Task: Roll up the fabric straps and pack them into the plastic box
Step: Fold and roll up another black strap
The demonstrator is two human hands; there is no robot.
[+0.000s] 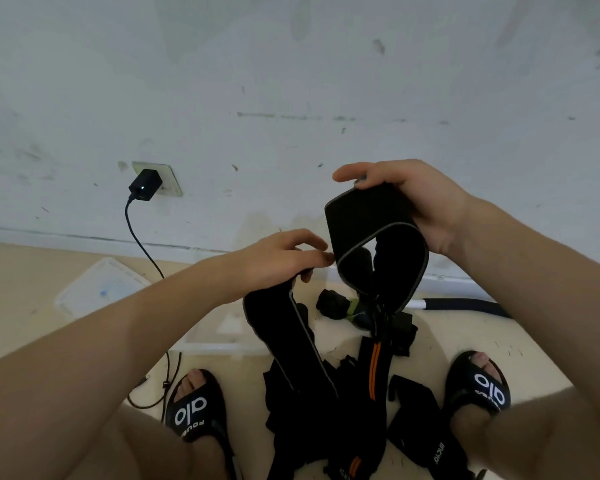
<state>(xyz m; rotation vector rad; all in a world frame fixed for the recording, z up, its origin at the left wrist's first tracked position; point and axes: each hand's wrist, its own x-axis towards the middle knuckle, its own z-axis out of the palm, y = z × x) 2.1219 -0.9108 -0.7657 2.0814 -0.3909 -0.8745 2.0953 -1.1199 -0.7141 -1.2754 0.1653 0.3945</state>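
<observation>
A person sits low over a pale beige floor (520, 344), bare forearms reaching forward and both feet in black sandals (195, 410) with white lettering planted either side of a heap of black fabric straps (326, 403). The right hand (420, 202) is raised in front of the wall and grips the upper end of one wide black strap (371, 233) edged with grey piping, thumb on top and fingers curled behind it; the strap bends into a loop just below that hand and hangs down to the pile. The left hand (284, 258) is lower and to the left, its fingers curled and pinching the edge of another grey-edged length of strap that drops to the floor between the feet. Some straps in the heap carry an orange stripe (374, 368). A clear plastic box (229, 344) stands on the floor just beyond the pile, partly hidden by the left arm, and its clear lid (97, 289) lies to the left near the wall. A small dark rolled bundle (333, 304) lies on the floor behind the hanging straps; I cannot tell whether it is inside the box. The wall (291, 81) is white and scuffed with dark marks. A black charger (145, 185) is plugged into a wall socket, and its cable (142, 247) runs down to the floor past the left foot. A black tube with a white end (461, 303) lies along the base of the wall on the right.
</observation>
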